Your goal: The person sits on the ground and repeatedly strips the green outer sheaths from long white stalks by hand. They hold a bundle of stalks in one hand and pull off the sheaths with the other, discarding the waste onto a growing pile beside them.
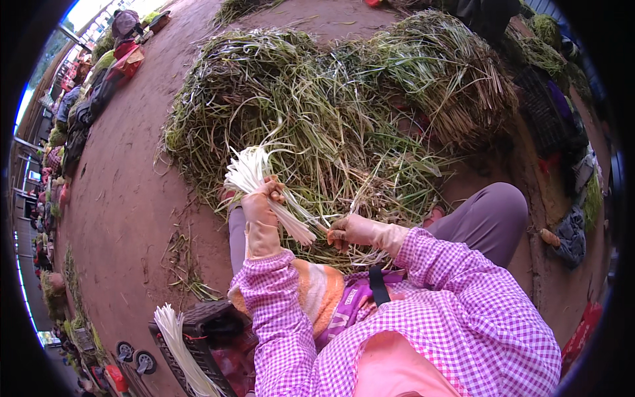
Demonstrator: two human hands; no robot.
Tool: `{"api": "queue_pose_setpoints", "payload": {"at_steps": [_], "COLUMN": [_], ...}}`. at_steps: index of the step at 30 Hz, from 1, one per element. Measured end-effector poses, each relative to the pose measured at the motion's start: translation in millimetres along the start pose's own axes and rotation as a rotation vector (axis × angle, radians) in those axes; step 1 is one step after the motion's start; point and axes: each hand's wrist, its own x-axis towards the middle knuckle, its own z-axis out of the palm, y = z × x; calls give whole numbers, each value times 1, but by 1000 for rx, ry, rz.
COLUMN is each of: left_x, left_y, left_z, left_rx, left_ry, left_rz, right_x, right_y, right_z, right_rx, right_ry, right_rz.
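Observation:
My left hand (pixel 262 205) is wrapped round a bunch of white stalks (pixel 246 169). Its fanned ends stick out above the fist, and the evenly lined-up ends (pixel 296 227) come out below on the right. Just to the right, my right hand (pixel 357 231) is closed in a pinch, with a thin stalk (pixel 322 227) at its fingertips. Loose green strands trail between the two hands. Both hands are over the near edge of a large heap of green and straw-coloured leafy stalks (pixel 311 112), in front of my bent knees.
At lower left a dark plastic crate (pixel 198 331) carries another bunch of white stalks (pixel 178 344), with small wheels (pixel 145 361) beside it. An orange striped towel (pixel 317 291) covers my lap. Loose trimmings (pixel 192 264) litter the reddish floor (pixel 126 205). A person (pixel 486 16) is at the top right.

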Motion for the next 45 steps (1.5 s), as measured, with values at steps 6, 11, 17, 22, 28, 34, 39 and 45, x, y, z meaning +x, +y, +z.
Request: {"api": "queue_pose_setpoints", "payload": {"at_steps": [6, 11, 17, 22, 28, 34, 39, 45], "left_x": [-9, -11, -8, 6, -9, -5, -1, -17], "left_y": [40, 26, -1, -25, -15, 33, 36, 66], "left_z": [-30, -23, -6, -8, 3, -5, -10, -36], "left_rx": [-92, 54, 137, 61, -26, -290, -559, -671], "left_ry": [10, -25, -127, 42, -115, 89, -179, -493], "left_rz": [200, 110, 55, -124, -26, 561, 314, 382], "right_x": [-6, -20, 14, 25, 48, 90, 117, 84], "right_y": [9, -46, -80, -57, -45, -17, -13, 28], "right_z": [1, -45, -15, -11, -47, -129, -64, 48], "right_rx": [-918, -277, 51, -58, 253, -614, -880, -909], "right_ry": [-365, 228, 142, 441, 105, 659, 121, -317], "right_rz": [325, 258, -97, -216, -142, 449, 40, -176]}}
